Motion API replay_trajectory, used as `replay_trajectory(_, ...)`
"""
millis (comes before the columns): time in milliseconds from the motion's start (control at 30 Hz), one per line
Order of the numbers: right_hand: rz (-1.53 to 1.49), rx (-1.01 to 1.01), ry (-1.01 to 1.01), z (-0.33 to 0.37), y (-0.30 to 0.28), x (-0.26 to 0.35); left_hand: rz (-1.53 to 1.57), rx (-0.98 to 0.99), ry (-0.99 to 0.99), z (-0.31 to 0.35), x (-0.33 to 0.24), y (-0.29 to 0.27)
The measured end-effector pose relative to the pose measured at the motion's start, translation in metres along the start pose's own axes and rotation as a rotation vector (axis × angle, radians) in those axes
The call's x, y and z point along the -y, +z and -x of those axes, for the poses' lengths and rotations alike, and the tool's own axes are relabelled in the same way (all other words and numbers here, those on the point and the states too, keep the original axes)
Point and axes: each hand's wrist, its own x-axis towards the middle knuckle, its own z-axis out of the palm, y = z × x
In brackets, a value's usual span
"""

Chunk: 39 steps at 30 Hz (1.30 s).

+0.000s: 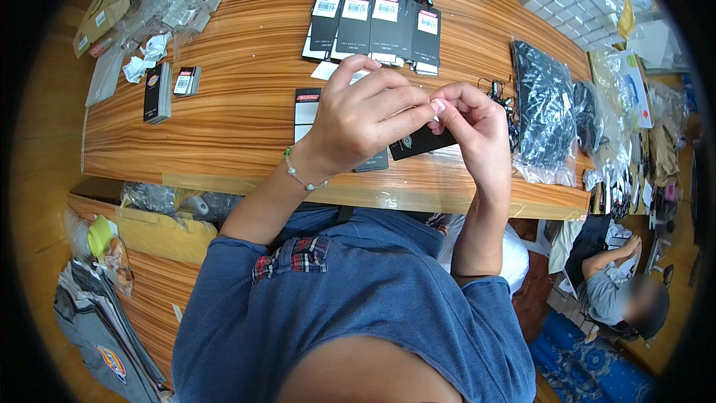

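My left hand (358, 113) reaches over the table with its fingertips pressed together at my right hand. My right hand (477, 116) pinches at the same spot, thumb against forefinger. A tiny whitish bit shows between the fingertips, too small to name. Just below them lies a black hang tag (420, 144), partly covered by the hands. Under my left hand and wrist, a black-and-white hang tag (306, 110) and a dark tag (372, 162) show only in part. Beyond the hands, overlapping black hang tags (386, 30) with white stickers lie in a row, their black strings at the far side.
On the wood-grain table (224, 116) stand small stacks of black labels (156, 93) and stickered cards (187, 81) at left. Bagged dark garments (544, 104) lie at right. White boxes (574, 0) fill the far right corner. Another person (619, 291) sits at lower right.
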Motion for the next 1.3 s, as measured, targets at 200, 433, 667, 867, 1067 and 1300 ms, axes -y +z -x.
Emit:
replay_trajectory(200, 0.200, -0.368, -0.299, -0.008, -0.001, -0.004, 0.135, -0.007, -0.006, 0.004, -0.003, 0.005)
replay_trajectory(433, -0.373, -0.409, -0.383, -0.006, -0.021, 0.003, 0.211, -0.008, -0.010, 0.012, -0.001, 0.007)
replay_trajectory(667, -0.601, -0.190, -0.416, -0.001, -0.024, 0.011, 0.314, -0.132, -0.089, 0.016, 0.001, 0.019)
replay_trajectory(867, -0.730, 0.362, -0.215, -0.001, -0.029, 0.009, 0.618, -0.182, -0.300, 0.010, 0.002, 0.020)
replay_trajectory(1067, -1.131, 0.430, -0.094, -0.010, -0.012, 0.008, 0.472, -0.106, -0.214, 0.004, 0.001, 0.019)
replay_trajectory(1300, -1.313, 0.272, -0.046, -0.016, -0.012, 0.003, 1.194, 0.147, -0.803, 0.004, 0.006, 0.015)
